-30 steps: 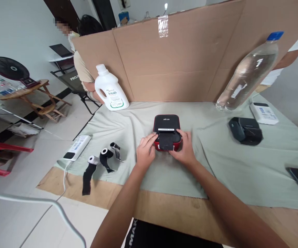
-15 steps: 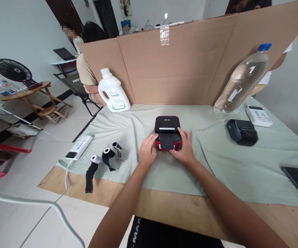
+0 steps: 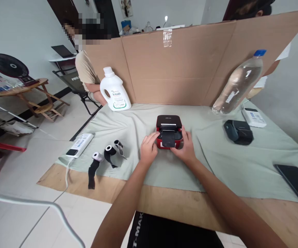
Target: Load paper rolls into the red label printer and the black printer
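Observation:
A small red and black receipt printer (image 3: 169,120) sits on the cloth in front of me, its lid raised at the back. A dark paper strip (image 3: 168,139) hangs out over its front edge. My left hand (image 3: 149,147) grips the printer's left side, the fingertips at the rim of the opening. On the other side my right hand (image 3: 186,146) holds it, with fingers along the right edge and the thumb at the lower front. To the left stand several paper rolls (image 3: 109,148) with dark tails unrolled.
Behind the cloth stands a cardboard panel (image 3: 169,72), with a white detergent jug (image 3: 116,91) and a leaning clear bottle (image 3: 238,86) before it. A black printer-like device (image 3: 238,132), white power banks (image 3: 80,145) and a phone (image 3: 297,182) lie around. A person (image 3: 87,70) sits behind at left.
My view has shifted slightly. Both hands stay on the printer with nearly the same hold, and the paper strip still hangs over the front.

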{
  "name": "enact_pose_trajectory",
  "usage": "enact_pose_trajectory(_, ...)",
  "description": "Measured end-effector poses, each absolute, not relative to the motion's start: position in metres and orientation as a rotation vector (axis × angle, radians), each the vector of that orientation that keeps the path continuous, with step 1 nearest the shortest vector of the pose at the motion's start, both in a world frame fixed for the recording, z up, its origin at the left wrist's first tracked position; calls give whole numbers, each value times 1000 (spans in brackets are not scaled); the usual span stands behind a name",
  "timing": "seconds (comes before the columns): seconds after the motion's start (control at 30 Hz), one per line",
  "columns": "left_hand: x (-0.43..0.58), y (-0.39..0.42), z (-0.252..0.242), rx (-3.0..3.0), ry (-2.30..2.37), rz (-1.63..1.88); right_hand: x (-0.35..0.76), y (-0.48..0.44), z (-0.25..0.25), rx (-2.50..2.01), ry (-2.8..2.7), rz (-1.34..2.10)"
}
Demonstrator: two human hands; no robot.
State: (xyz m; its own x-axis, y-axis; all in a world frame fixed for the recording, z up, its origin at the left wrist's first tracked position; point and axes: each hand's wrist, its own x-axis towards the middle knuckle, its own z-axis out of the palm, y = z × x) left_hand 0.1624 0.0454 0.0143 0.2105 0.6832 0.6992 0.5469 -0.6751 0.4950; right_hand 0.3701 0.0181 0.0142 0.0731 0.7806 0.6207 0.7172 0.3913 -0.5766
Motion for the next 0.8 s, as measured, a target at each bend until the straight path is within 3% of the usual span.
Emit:
enact_pose_trajectory(0.5,163,43,19,2226,1141,1455,372,14,22,-1306,-1634,60)
enact_pose_trajectory(0.67,164,43,17,2126,1138,1485,383,37,61,-1476,-1627,179)
enact_pose_trajectory(0.8,165,44,15,2095,1140,1456,382,89,106,-1758,-2043,310)
